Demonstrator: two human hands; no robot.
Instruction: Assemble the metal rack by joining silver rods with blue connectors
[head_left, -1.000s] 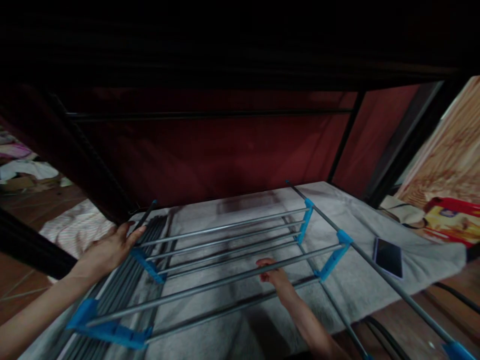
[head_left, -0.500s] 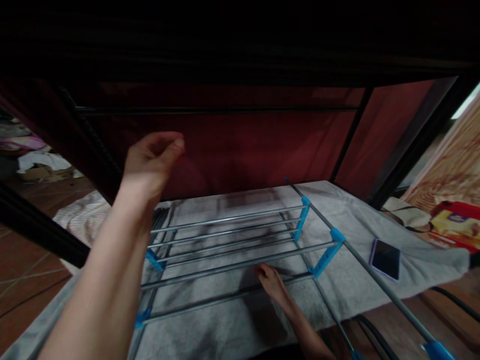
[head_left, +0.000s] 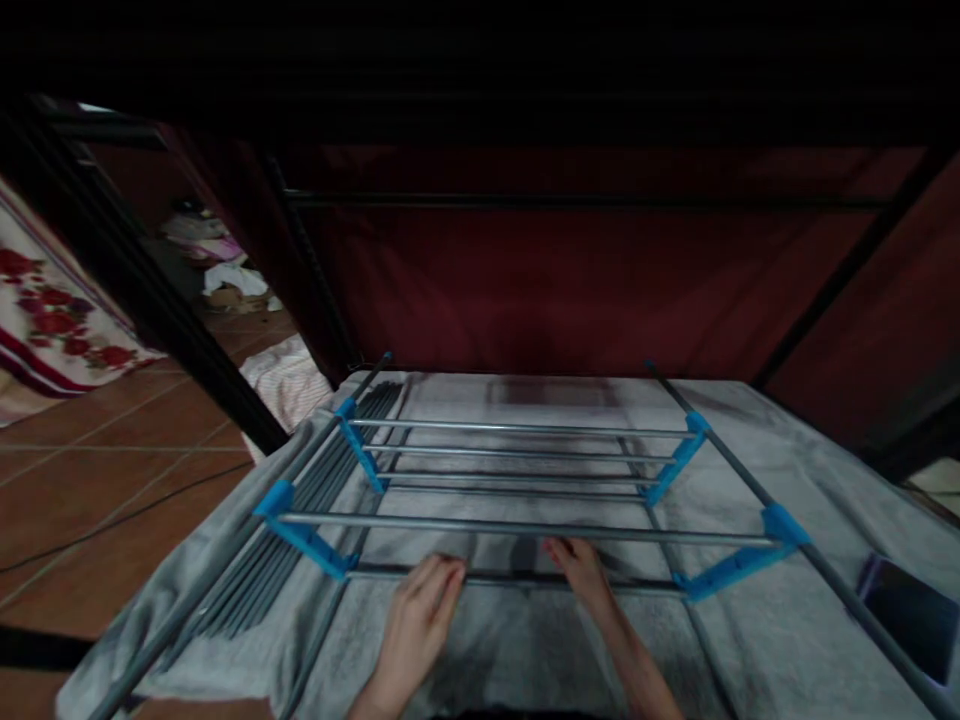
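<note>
A dark red panel (head_left: 562, 290) fills the back, crossed near its top by a thin black bar. In front of it spreads a grey cloth (head_left: 540, 640), rumpled along its left edge. On this cloth, in the middle, sits the rack (head_left: 517, 528), a frame of grey tubes with its crosswise tubes running left to right between two sides. Brown floor tiles (head_left: 112, 490) show at the left. A bundle of loose grey tubes (head_left: 330, 485) lies along the left part of the cloth, partly under the rack's left side. A floral cloth (head_left: 60, 320) hangs at the far left.

The left hand (head_left: 424, 610) is at the rack's near lower crosswise tube, its fingers bent and drawn narrowly together; whether they grip that tube, I cannot tell. The right hand (head_left: 583, 575) is just beside it, fingers curled close below the near upper tube; whether they hold anything cannot be told either. A phone (head_left: 911, 610) lies on the cloth at the right, beyond the rack's side tube. Smallest are the blue brackets (head_left: 307, 538) joining the tubes at the rack's sides.
</note>
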